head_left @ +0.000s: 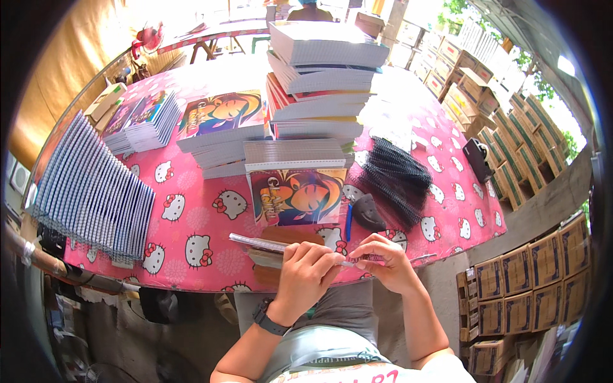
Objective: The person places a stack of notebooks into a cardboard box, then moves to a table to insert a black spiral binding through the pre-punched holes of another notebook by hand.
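My left hand point(310, 271), with a dark watch on its wrist, grips a thin notebook point(255, 241) seen edge-on near the table's front edge. At the notebook's right end, my right hand point(386, 258) pinches a dark spiral binding coil point(368, 258); the fingertips partly hide it. Under the notebook lies a brown board point(281, 235). Just beyond, a stack of notebooks point(297, 195) with a colourful illustrated cover lies flat. To its right are a blue pen-like tool point(348, 222), a black rounded object point(367, 214) and a pile of black binding coils point(396, 179).
Tall stacks of page blocks point(325, 83) rise at the table's middle, with another notebook stack point(223, 137) beside them. A long row of coil-bound notebooks point(96, 191) leans at the left. Cartons point(536, 274) stand right of the pink patterned table point(185, 217). A person point(311, 11) sits far off.
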`<state>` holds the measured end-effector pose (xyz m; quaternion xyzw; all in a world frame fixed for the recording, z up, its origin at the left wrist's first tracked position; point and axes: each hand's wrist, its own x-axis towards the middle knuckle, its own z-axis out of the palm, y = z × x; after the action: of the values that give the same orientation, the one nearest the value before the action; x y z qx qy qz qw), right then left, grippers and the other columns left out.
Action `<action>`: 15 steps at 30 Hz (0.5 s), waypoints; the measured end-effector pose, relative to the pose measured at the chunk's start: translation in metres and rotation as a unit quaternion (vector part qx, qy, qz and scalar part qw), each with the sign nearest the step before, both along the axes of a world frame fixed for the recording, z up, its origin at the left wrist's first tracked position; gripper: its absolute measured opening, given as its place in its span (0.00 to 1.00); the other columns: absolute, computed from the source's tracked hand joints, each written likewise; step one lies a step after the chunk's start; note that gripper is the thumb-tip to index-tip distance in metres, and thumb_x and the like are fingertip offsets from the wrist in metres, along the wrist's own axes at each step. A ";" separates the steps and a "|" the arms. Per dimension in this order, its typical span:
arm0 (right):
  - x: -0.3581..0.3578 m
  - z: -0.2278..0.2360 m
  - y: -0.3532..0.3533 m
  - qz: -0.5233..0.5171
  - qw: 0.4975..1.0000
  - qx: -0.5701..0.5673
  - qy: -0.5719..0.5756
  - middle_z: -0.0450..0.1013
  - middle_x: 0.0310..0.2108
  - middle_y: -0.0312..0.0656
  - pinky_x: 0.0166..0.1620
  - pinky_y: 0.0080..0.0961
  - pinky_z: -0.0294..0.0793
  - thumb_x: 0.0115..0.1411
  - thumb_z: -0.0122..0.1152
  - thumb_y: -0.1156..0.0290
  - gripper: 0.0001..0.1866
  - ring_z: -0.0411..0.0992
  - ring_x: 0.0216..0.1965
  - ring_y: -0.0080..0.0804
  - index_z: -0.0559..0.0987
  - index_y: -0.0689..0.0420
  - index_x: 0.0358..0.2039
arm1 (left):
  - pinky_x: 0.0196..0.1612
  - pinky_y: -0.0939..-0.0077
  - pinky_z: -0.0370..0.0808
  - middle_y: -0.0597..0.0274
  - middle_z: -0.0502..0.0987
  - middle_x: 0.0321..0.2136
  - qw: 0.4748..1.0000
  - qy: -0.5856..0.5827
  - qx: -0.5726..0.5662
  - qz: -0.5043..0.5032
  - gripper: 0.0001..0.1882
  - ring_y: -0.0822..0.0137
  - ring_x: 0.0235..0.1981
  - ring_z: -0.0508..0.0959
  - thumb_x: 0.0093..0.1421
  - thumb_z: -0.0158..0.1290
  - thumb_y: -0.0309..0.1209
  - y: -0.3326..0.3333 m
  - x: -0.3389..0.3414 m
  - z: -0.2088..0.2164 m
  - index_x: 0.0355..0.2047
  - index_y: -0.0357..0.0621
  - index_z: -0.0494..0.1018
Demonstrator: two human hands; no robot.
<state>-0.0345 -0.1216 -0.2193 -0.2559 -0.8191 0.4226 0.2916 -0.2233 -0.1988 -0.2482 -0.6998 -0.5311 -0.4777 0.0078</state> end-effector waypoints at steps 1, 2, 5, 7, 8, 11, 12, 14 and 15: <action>-0.001 0.000 0.002 0.005 1.000 0.015 0.001 0.72 0.33 0.37 0.36 0.23 0.73 0.52 0.62 0.82 0.12 0.72 0.35 0.28 0.80 0.57 0.38 | 0.41 0.69 0.65 0.72 0.76 0.29 1.000 0.005 -0.001 0.003 0.10 0.67 0.34 0.74 0.47 0.62 0.29 0.001 0.001 0.000 0.30 0.53 0.75; -0.001 -0.001 0.001 0.012 1.000 0.028 0.001 0.72 0.33 0.37 0.36 0.23 0.73 0.52 0.63 0.83 0.12 0.72 0.35 0.29 0.80 0.57 0.38 | 0.41 0.69 0.64 0.72 0.76 0.29 1.000 0.000 -0.003 0.007 0.10 0.67 0.34 0.74 0.46 0.62 0.29 0.000 0.002 0.000 0.30 0.53 0.76; 0.001 0.004 0.002 0.026 0.998 0.048 -0.021 0.71 0.32 0.39 0.36 0.24 0.73 0.50 0.63 0.83 0.13 0.72 0.34 0.32 0.80 0.56 0.38 | 0.41 0.69 0.64 0.72 0.77 0.29 1.000 -0.010 -0.009 0.017 0.12 0.67 0.33 0.74 0.44 0.63 0.28 0.001 0.003 -0.001 0.31 0.53 0.76; 0.003 0.004 0.003 0.028 0.999 0.035 -0.028 0.71 0.32 0.39 0.36 0.26 0.73 0.51 0.63 0.83 0.13 0.72 0.34 0.33 0.80 0.56 0.38 | 0.41 0.69 0.64 0.73 0.77 0.28 1.000 -0.012 -0.013 0.023 0.13 0.67 0.33 0.74 0.43 0.64 0.27 0.002 0.003 -0.002 0.31 0.53 0.76; 0.006 0.004 0.003 0.026 0.999 0.029 -0.034 0.71 0.32 0.40 0.36 0.27 0.73 0.51 0.63 0.83 0.14 0.72 0.34 0.34 0.80 0.56 0.38 | 0.40 0.69 0.64 0.73 0.77 0.28 1.000 -0.013 -0.017 0.023 0.13 0.67 0.33 0.74 0.43 0.64 0.27 0.003 0.004 -0.002 0.30 0.53 0.76; 0.008 0.003 0.004 0.017 0.998 0.039 -0.049 0.71 0.32 0.40 0.36 0.29 0.73 0.50 0.62 0.84 0.15 0.72 0.33 0.36 0.79 0.57 0.38 | 0.40 0.69 0.64 0.73 0.77 0.28 0.999 -0.014 -0.029 0.026 0.12 0.67 0.32 0.75 0.43 0.64 0.27 0.005 0.005 0.002 0.30 0.53 0.76; 0.006 0.002 0.005 0.016 0.996 0.080 -0.028 0.72 0.32 0.41 0.35 0.30 0.73 0.49 0.62 0.84 0.16 0.72 0.33 0.37 0.79 0.57 0.40 | 0.40 0.69 0.64 0.73 0.77 0.28 0.999 -0.014 -0.032 0.026 0.12 0.67 0.32 0.75 0.43 0.64 0.27 0.006 0.005 0.003 0.29 0.54 0.76; 0.006 -0.003 0.007 0.032 0.996 0.081 0.002 0.72 0.32 0.41 0.35 0.29 0.73 0.48 0.62 0.83 0.17 0.72 0.33 0.37 0.78 0.57 0.41 | 0.40 0.69 0.63 0.73 0.77 0.28 1.000 -0.010 -0.026 0.014 0.11 0.68 0.32 0.75 0.43 0.64 0.27 0.007 0.005 0.004 0.29 0.54 0.76; 0.007 -0.005 0.007 0.039 0.996 0.082 0.017 0.72 0.32 0.41 0.35 0.29 0.73 0.48 0.62 0.83 0.18 0.72 0.33 0.36 0.78 0.57 0.42 | 0.40 0.69 0.63 0.73 0.77 0.28 1.000 -0.005 -0.017 0.002 0.11 0.68 0.32 0.75 0.43 0.63 0.27 0.007 0.004 0.005 0.28 0.54 0.76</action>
<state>-0.0275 -0.1144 -0.2246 -0.1918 -0.8553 0.3697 0.3082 -0.2191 -0.1915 -0.2433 -0.6965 -0.5404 -0.4720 -0.0054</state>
